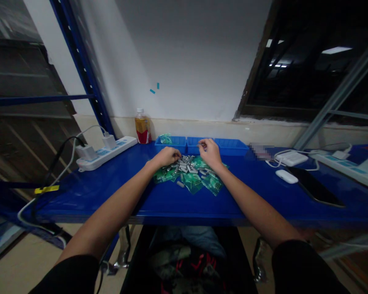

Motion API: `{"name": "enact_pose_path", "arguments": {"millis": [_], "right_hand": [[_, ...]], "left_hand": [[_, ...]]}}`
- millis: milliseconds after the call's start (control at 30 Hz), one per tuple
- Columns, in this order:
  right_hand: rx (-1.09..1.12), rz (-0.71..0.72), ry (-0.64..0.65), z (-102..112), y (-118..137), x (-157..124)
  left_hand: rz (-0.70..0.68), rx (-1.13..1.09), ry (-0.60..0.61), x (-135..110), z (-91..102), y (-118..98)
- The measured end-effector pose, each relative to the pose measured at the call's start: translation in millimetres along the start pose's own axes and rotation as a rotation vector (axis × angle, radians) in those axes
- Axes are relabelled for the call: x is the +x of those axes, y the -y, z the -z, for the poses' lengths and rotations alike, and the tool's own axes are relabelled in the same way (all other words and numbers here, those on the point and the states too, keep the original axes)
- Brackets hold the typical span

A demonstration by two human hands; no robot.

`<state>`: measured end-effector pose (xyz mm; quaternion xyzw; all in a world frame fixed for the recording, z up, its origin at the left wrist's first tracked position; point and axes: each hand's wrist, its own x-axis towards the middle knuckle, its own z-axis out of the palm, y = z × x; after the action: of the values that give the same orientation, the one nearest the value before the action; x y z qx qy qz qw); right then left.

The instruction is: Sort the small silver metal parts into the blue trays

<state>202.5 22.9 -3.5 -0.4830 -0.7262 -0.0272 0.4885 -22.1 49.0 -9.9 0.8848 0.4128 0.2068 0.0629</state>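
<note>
A heap of small silver metal parts (185,164) lies on several green plastic bags (192,180) in the middle of the blue table (88,192). My left hand (166,157) rests at the heap's left edge with its fingers curled down onto the parts; what it grips is hidden. My right hand (210,152) is at the heap's right side, fingers pinched together near a small part I cannot make out. Both forearms reach in from the bottom.
Blue plastic trays (230,145) stand behind the heap, one holding a green bag (165,139). A bottle (142,126) and a white power strip (106,153) sit at the back left. A dark phone (314,187), white chargers (290,158) and another power strip (349,167) lie right.
</note>
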Motion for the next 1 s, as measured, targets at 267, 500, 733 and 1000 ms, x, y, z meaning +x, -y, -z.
{"name": "enact_pose_path", "arguments": {"millis": [267, 500, 733, 1000], "right_hand": [[-0.295, -0.281, 0.2, -6.0, -24.8, 56.3], [-0.37, -0.371, 0.46, -27.7, -33.7, 82.2], [-0.394, -0.302, 0.494, -25.1, -13.7, 81.1], [0.004, 0.215, 0.226, -1.2, 36.9, 10.5]], "left_hand": [[0.149, 0.01, -0.034, 2.0, -8.7, 2.6], [0.186, -0.031, -0.055, -0.9, -5.1, -5.6], [0.2, -0.205, -0.233, -1.0, 4.9, -21.6], [0.106, -0.561, -0.255, 4.6, 15.5, -29.7]]}}
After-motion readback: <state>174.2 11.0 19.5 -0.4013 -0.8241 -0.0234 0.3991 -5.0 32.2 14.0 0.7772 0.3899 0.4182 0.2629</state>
